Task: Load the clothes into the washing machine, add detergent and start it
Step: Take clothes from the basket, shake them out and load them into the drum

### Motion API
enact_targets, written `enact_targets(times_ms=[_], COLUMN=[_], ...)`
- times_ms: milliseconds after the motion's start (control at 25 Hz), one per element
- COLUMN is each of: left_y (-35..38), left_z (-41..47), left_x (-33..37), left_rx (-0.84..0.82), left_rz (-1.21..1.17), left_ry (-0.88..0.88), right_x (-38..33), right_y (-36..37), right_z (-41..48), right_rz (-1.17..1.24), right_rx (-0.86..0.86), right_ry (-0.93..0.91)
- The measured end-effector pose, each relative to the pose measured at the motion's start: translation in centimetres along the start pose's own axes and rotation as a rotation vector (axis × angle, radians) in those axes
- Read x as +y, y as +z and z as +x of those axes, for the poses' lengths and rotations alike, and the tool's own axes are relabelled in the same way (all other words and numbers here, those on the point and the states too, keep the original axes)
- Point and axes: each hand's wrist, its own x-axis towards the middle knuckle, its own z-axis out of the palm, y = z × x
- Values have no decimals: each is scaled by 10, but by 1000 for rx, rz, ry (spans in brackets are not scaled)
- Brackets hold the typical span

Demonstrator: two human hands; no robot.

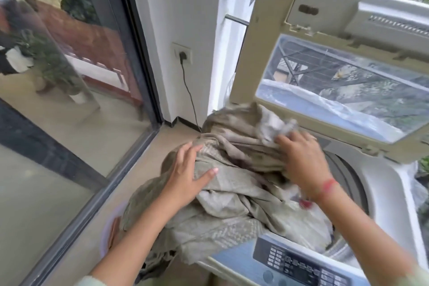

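Observation:
A large heap of beige-grey clothes (222,195) lies across the left rim of the top-loading washing machine (392,183) and spills over its opening and left side. My left hand (185,176) rests flat on the left of the heap, fingers straight. On the upper right of the heap, my right hand (301,162) grips a fold of cloth, with a red thread at the wrist. The machine's lid (336,81) stands up at the back. Its control panel (299,264) shows at the front. No detergent is visible.
A lilac basin (105,237) sits on the floor under the hanging cloth. A glass sliding door (69,76) runs along the left. A wall socket (182,54) holds a black plug, whose cable drops to the floor behind the machine.

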Motion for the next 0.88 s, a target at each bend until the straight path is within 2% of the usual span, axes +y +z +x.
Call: enact_targets(times_ms=[120,200,280,320,360,400,440,480,520,560,640,680,720,760,800,840,880], left_y=[6,10,14,18,21,24,26,26,22,16,0,-8,-17,-26,-30,-33,-30], left_z=[7,9,10,10,11,13,14,16,15,12,-5,-17,-33,-49,-64,-78,-85], left_x=[21,27,25,23,21,18,18,16,15,13,-3,-19,-43,-67,-90,-109,-120], left_rx=[-59,-95,-149,-187,-213,-229,-237,-235,-210,-160,7,53,45,-13,-109,-215,-296], left_rz=[214,325,420,467,512,539,543,520,474,405,194,61,-34,-57,18,124,203], left_ry=[114,123,83,55,34,21,16,17,36,68,103,64,-5,-65,-130,-178,-225], right_x=[48,68,80,84,88,89,90,89,73,54,11,-15,-46,-74,-106,-138,-165], right_y=[-32,-48,-22,1,41,77,113,135,134,114,73,46,19,9,5,11,24], right_z=[-85,-98,-85,-77,-67,-57,-49,-34,-16,1,28,37,45,52,54,54,52], right_rz=[-44,-81,-140,-181,-267,-283,-172,-78,4,52,293,494,672,732,604,351,74], right_rx=[110,242,313,172,-81,-412,-684,-832,-873,-812,-173,62,76,-81,-324,-561,-712], right_ry=[225,369,498,512,435,382,335,264,265,301,229,149,44,-95,-246,-372,-466])
